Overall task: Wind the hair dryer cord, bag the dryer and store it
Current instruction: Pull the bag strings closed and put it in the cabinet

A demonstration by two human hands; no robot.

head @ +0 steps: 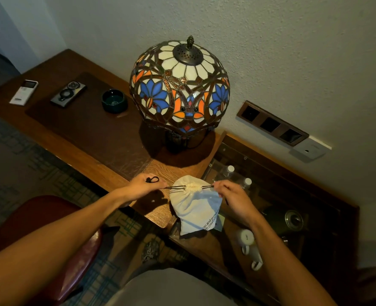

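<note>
At the lower centre of the frame the white bag (196, 204) lies on the desk (107, 138) edge, its long axis running from the gathered mouth above down toward me. My left hand (145, 184) and right hand (231, 197) each pinch the black drawstring (176, 187), stretched sideways. The dryer is hidden inside. Printed text is cut off: "ion and pro…".

— What is the person wearing on the arms?
— Nothing: both forearms are bare up to the edge of the picture, with no sleeves, and the left hand (146, 184) and right hand (234, 196) are bare too.
— Any clothing at all?
— A patch of grey cloth (171, 288) at the bottom, between the arms.
</note>
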